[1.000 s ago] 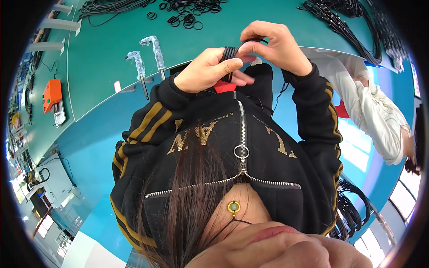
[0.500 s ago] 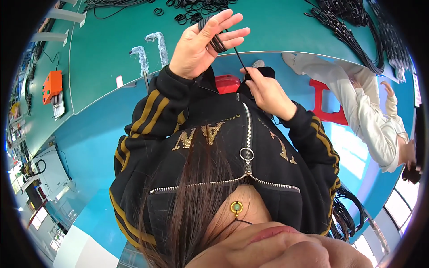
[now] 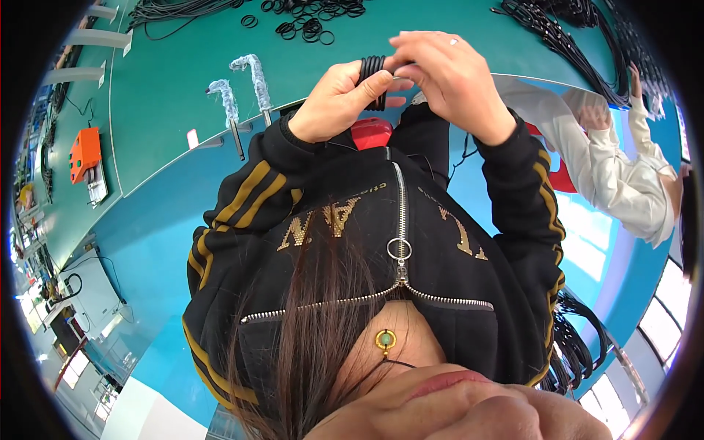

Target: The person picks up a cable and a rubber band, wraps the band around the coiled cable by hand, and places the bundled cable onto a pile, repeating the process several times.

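Observation:
A black cable [image 3: 372,66] is wound in several side-by-side loops around the fingers of my left hand [image 3: 334,103]. The left thumb presses across the front of the loops. My right hand [image 3: 458,84] is raised beside them at the right, above the table's near edge. Its fingers are curled over the left fingertips, with thumb and fingers closed on the cable beside the coil; the exact pinch is partly hidden. Below the right wrist, a thin black strand [image 3: 463,155] hangs down.
Black rings [image 3: 312,29] lie scattered on the green table [image 3: 176,95]. Black cable bundles [image 3: 554,55] are at the far right. Two cloth-wrapped hooks [image 3: 253,73] rise at the table edge, left of my hands. An orange box [image 3: 86,155] sits farther left. A person in white [image 3: 609,176] is at the right.
My right hand has moved up from below the coil to beside it. My left hand has turned and lowered slightly, its thumb now across the loops. The person in white has shifted.

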A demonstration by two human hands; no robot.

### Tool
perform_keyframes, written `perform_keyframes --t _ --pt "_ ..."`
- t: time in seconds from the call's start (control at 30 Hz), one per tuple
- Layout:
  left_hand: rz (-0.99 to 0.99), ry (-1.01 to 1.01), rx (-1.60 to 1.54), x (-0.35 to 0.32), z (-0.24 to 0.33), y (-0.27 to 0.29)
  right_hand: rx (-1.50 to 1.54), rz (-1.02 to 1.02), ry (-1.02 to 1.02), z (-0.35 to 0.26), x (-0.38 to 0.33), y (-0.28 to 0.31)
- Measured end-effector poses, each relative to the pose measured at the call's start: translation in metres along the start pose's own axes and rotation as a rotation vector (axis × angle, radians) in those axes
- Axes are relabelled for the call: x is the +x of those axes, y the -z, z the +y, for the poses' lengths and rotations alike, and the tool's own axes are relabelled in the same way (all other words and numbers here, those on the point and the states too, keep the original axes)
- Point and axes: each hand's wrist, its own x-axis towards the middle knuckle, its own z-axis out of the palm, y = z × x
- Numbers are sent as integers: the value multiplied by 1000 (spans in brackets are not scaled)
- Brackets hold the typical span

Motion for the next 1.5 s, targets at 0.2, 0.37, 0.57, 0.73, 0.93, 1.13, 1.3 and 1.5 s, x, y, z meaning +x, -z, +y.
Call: perform_keyframes --t 0.2,0.37,0.57,0.73,0.93,1.13,1.3,1.5 --pt "-71 90 42 -3 9 1 742 -203 -444 9 -10 -22" --pt "-175 104 121 -1 10 3 1288 -212 -446 10 -14 -33" --pt "-195 2 43 5 0 -3 1816 -252 -734 -2 -16 -37" --pt "-228 -69 277 6 0 0 1359 -275 -676 -9 -7 -40" --pt "-90 -18 77 3 6 -6 1309 -298 -810 1 -13 -44" --pt "296 30 405 -2 25 4 1415 32 -782 13 -12 -40" --pt "19 97 332 0 22 3 1310 -4 -667 -4 -9 -40" --pt "-131 115 346 -3 17 3 1160 -27 -552 -14 -12 -48"
